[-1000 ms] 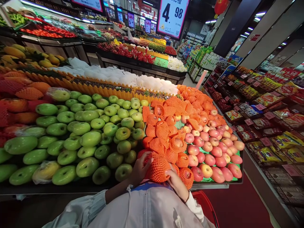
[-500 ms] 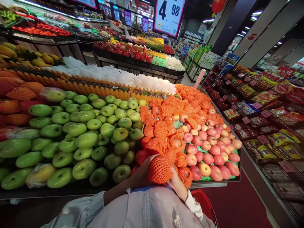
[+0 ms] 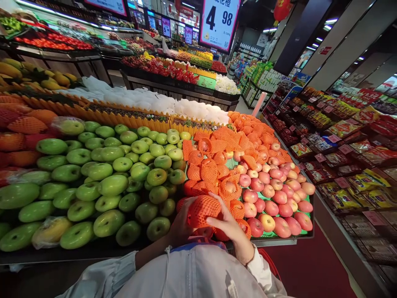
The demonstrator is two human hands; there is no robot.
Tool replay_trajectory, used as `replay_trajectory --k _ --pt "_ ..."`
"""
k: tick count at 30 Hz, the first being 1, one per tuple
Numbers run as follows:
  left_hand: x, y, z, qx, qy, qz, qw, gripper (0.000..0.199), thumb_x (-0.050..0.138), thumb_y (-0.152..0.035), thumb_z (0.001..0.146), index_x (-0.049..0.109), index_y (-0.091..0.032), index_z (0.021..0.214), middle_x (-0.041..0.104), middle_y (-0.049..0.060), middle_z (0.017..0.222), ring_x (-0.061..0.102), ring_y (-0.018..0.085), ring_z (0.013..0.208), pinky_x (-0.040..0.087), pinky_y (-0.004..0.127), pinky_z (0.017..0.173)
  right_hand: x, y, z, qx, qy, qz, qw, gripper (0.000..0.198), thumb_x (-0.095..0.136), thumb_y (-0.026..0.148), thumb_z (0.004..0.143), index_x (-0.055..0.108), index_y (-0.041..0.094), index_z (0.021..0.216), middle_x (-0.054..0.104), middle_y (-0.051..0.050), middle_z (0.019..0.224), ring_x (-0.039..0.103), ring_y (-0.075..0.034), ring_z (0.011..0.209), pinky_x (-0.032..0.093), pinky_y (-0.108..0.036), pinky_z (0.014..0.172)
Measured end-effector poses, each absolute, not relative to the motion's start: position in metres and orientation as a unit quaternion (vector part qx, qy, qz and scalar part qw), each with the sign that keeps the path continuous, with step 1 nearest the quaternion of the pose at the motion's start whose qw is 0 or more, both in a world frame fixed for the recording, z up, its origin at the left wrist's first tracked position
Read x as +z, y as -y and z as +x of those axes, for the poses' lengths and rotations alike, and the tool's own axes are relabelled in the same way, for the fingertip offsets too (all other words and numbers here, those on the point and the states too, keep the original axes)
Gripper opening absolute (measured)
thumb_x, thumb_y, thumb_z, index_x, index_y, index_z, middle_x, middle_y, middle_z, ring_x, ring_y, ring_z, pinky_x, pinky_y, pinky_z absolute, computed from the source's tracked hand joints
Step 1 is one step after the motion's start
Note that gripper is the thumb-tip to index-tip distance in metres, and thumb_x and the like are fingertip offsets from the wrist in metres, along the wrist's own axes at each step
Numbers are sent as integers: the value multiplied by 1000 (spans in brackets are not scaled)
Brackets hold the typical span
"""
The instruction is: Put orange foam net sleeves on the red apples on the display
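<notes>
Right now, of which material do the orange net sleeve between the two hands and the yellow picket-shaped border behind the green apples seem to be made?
The orange net sleeve: probably plastic foam, matt-looking; its textured mesh bulges into a rounded shape.

The yellow picket-shaped border: plastic or painted wood, perhaps; its pointed slats look stiff and evenly coloured, but no grain is readable.

Netted fruit [image 3: 203, 210]: one roundish piece in an orange foam-mesh sleeve, mesh covering most of the visible side. Sits between the left fingers [image 3: 183, 213] and right fingers [image 3: 221, 204], wider than tall in view, at the near side of the netted pile [image 3: 229, 188]. Contents mostly hidden, can't tell the variety.
</notes>
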State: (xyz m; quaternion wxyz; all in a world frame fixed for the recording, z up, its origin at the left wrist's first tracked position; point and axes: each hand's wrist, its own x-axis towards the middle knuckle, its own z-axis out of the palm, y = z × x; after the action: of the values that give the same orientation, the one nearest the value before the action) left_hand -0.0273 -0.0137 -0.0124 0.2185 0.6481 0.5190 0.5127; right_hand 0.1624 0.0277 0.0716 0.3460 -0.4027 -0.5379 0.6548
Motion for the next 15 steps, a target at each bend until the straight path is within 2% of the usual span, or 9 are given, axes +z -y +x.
replay_trajectory --k 3,6,8,10,12,15 --pt "-9 12 -28 506 -499 672 208 79 74 -29 85 35 -26 153 55 16 145 57 35 137 54 59 112 59 -36 149 627 534 -424 377 73 95 42 62 64 28 127 70 -5 130 63 -29 123 45 -49 116" --pt "-8 11 -27 498 -533 652 208 79 68 -22 91 27 -31 157 49 16 147 63 30 127 61 52 103 56 -74 155 573 546 -446 417 70 91 44 63 62 25 124 71 -6 119 67 -28 111 52 -48 107" --pt "-8 10 -27 499 -540 644 211 77 66 -21 93 26 -34 157 49 14 143 68 25 113 65 45 92 64 -116 171 478 581 -478 454 76 88 48 64 57 22 130 69 -8 120 66 -29 110 53 -49 105" --pt "-9 10 -27 506 -531 644 217 77 65 -18 93 26 -36 157 49 13 142 68 22 106 66 39 82 75 -164 191 319 633 -519 479 88 87 47 63 53 18 138 62 -14 135 60 -32 124 46 -50 113" --pt "-11 9 -27 514 -520 645 221 76 62 -15 93 27 -37 157 47 13 144 68 21 106 65 36 78 83 -210 207 163 682 -572 427 86 85 42 64 53 15 140 58 -18 138 55 -35 128 44 -51 114" --pt "-12 8 -27 521 -511 645 228 78 61 -13 92 27 -39 157 47 13 144 68 21 106 66 36 77 84 -259 218 9 742 -626 241 79 81 34 74 51 15 144 55 -20 140 55 -36 125 50 -47 103"
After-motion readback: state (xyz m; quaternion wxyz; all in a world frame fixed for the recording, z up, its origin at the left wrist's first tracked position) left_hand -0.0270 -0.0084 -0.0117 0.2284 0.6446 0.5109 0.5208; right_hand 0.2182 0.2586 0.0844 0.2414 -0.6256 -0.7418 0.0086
